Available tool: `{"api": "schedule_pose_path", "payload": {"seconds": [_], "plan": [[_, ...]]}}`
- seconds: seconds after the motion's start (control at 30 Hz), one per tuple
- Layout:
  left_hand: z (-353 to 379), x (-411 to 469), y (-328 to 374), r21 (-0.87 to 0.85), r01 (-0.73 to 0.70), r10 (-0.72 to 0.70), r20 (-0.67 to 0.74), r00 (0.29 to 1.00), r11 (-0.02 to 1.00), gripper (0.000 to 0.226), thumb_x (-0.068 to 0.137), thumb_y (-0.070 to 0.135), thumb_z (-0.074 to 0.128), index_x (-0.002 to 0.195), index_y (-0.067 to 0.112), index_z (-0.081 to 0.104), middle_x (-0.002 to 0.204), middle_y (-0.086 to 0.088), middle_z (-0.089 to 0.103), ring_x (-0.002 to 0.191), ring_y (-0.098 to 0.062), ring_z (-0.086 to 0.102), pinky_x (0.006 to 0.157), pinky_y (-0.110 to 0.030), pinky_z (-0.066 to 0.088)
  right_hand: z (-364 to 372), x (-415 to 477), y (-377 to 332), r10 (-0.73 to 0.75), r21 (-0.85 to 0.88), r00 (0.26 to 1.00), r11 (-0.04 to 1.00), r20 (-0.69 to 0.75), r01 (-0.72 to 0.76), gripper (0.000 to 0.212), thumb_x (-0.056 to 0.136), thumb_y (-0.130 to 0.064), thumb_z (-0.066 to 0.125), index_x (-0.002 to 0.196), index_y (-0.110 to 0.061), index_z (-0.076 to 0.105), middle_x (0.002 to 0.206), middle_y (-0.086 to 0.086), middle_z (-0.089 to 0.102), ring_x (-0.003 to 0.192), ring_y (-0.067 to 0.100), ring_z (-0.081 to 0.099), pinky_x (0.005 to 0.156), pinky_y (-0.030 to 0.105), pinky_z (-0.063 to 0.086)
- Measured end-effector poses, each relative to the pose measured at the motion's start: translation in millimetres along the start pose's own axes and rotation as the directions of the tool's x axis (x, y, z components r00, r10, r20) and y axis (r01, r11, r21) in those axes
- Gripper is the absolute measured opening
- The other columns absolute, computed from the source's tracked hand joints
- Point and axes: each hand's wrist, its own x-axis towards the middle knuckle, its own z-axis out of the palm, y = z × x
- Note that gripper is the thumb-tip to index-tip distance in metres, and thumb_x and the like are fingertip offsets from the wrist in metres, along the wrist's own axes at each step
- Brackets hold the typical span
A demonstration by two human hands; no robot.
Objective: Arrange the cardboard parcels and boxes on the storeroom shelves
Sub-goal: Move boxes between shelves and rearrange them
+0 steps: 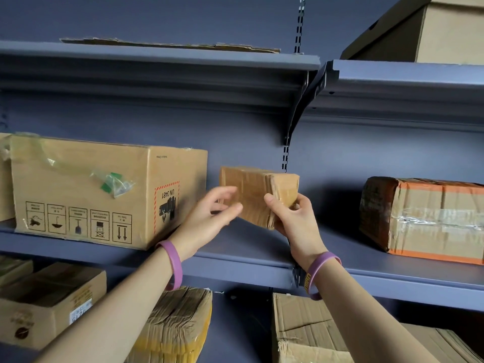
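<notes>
Above the middle shelf (248, 248), right of the large box (78, 184), the right grip (290, 218) clasps a small parcel (251, 187); the left grip (209, 218), fingers loose, is just beside it.

Right hand (290, 218) grips small parcel (251, 195) — above shelf (235, 255).

The left arm (125, 297) and right arm (366, 313) reach up, bare, toward the small parcel (251, 189). The right hand (290, 213) grips its lower right corner, thumb on the front. The left hand (212, 218), blurred, fingers loosely spread, is at its lower left edge.
</notes>
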Motion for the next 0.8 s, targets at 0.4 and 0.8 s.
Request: {"api": "schedule_pose_path", "payload": {"seconds": [0.4, 0.8], "plan": [[-6, 3, -1, -0.227, 0.079, -0.077, 0.019, 0.997, 0.971, 0.045, 0.087, 0.043, 0.072, 0.127, 0.027, 0.06, 0.126, 0.007, 0.069, 0.121, -0.013, 0.062, 0.112, -0.043, 0.043, 3, -6, 2, -0.036, -0.031, 0.971, 0.999, 0.238, 0.044, 0.026, 0.098, -0.01, 0.058, 0.124, -0.014, 0.06, 0.123, 0.009, 0.063, 0.097, 0.008, 0.065, 0.09, 0.03, 0.055], [-13, 4, 2, -0.526, 0.199, -0.18, 0.088, 0.98, 0.827, 0.026, 0.101, 0.003, 0.044, 0.114, 0.01, 0.065, 0.1, -0.003, 0.075, 0.094, -0.02, 0.071, 0.089, -0.041, 0.057, -5, 2, 6, 0.065, -0.082, 0.998, 0.995, 0.025, -0.063, 0.032, 0.095, -0.028, 0.065, 0.125, -0.024, 0.056, 0.118, 0.0, 0.067, 0.106, 0.013, 0.065, 0.09, 0.036, 0.055]]}}
